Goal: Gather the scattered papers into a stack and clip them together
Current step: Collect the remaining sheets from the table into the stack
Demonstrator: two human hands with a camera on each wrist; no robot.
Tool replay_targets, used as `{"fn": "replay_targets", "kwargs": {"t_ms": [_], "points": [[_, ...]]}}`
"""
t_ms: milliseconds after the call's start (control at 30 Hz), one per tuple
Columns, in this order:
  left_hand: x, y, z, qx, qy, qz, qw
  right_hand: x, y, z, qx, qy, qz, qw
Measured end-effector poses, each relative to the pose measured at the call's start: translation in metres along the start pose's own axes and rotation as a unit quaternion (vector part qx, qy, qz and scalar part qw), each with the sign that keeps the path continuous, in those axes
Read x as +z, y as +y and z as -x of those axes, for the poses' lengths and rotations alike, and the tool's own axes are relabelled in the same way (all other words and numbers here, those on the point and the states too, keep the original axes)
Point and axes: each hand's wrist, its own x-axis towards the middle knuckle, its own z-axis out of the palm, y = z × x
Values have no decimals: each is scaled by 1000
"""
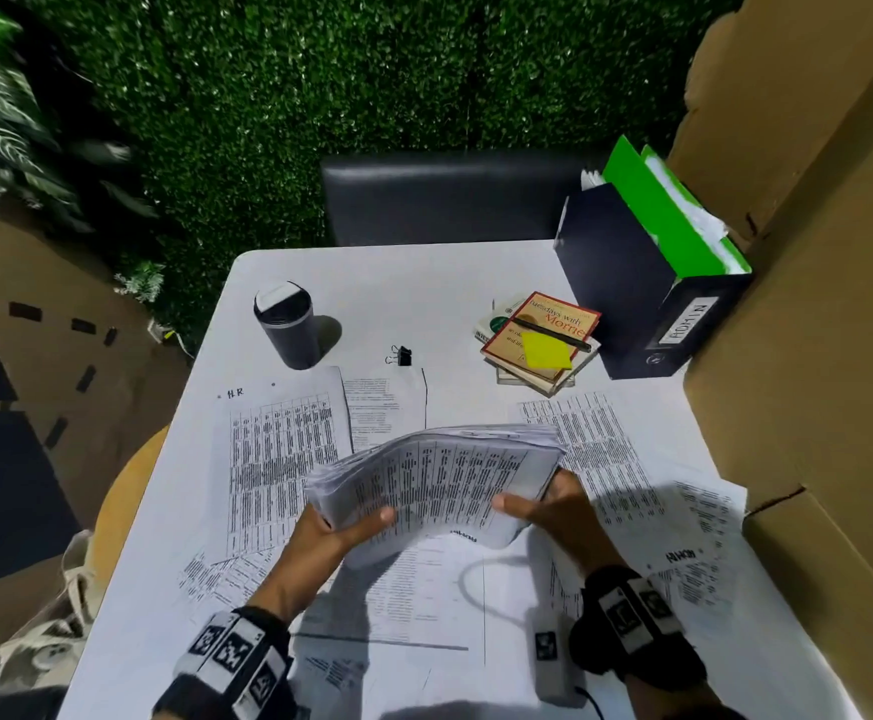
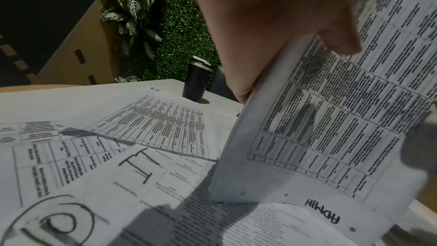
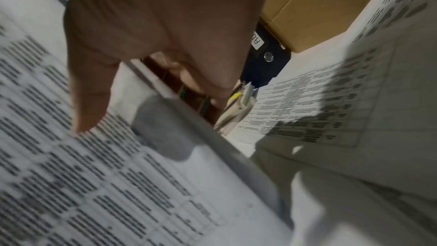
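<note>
black tumbler [image 1: 289, 324] stands at the far left of the white table [image 1: 455, 283], with loose printed sheets [image 1: 278, 459] lying flat in front of it and spreading under both arms. the left hand [image 1: 338, 530] grips the left edge of the paper stack [image 1: 439, 480], thumb on top and fingers beneath. the stack is lifted above the sheets at the table's middle, bowed upward, its top page a printed grid. a small black binder clip [image 1: 400, 356] sits alone on the table beyond the stack. the right hand [image 1: 548, 506] grips the stack's right edge, thumb pressed on the page, fingers curled under. farther right lie books [image 1: 543, 340] topped by a yellow note [image 1: 546, 350] and a pen [image 1: 554, 330], then a dark file box [image 1: 642, 283] against cardboard [image 1: 808, 356].
</note>
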Motion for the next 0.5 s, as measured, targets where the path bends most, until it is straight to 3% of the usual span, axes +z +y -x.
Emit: {"fn": "replay_targets", "kwargs": {"t_ms": [100,233,400,500], "points": [[-3,5,-2,6,-6,0,1000,-10,8,-9,27,-50,44,997],[-11,0,-11,-13,2,8,1000,-9,0,-16,11,-133,-43,990],[9,-16,-16,-48,5,-14,999,34,25,-29,15,-72,-85,994],[10,-10,-17,-6,37,-36,999,28,39,-40,-3,-109,-44,993]]}}
